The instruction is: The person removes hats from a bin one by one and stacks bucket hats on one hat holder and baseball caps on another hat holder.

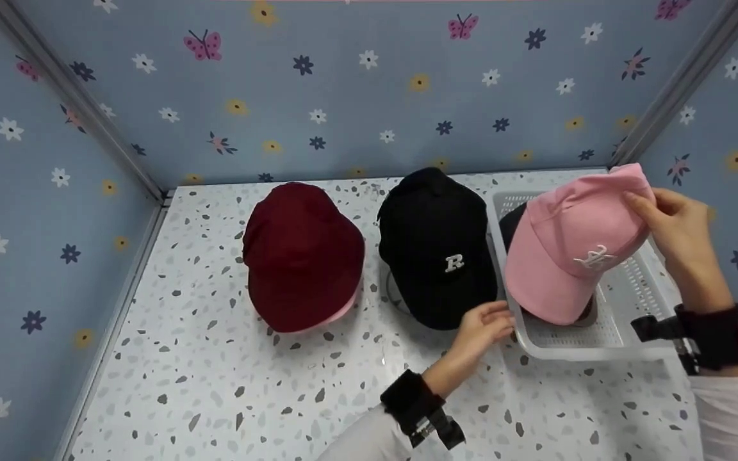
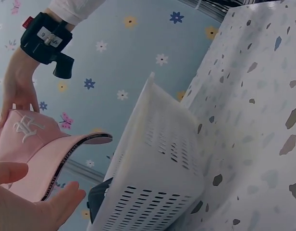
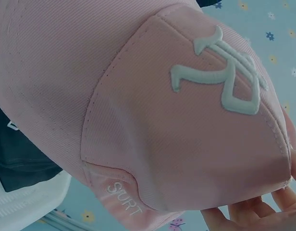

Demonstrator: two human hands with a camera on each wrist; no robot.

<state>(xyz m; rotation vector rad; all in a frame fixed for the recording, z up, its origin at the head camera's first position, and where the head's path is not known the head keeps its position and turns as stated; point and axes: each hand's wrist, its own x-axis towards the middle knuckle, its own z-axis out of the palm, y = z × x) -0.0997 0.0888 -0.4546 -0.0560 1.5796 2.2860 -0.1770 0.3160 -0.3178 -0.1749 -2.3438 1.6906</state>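
Clearly, the perforated white basket (image 1: 599, 353) sets the limits: its raised rim could catch a low brim. Just beside it stands the black baseball cap with a white R (image 1: 433, 237), so sideways swings are best avoided. The pink baseball cap (image 1: 567, 237) is held above the basket, over a dark item (image 1: 513, 224) inside. The right hand (image 1: 683, 234) pinches its crown between thumb and fingers — a light hold should spare its shape. The left hand (image 1: 479, 333), fingers loosely extended near the rim, grips nothing — well placed for steadying.
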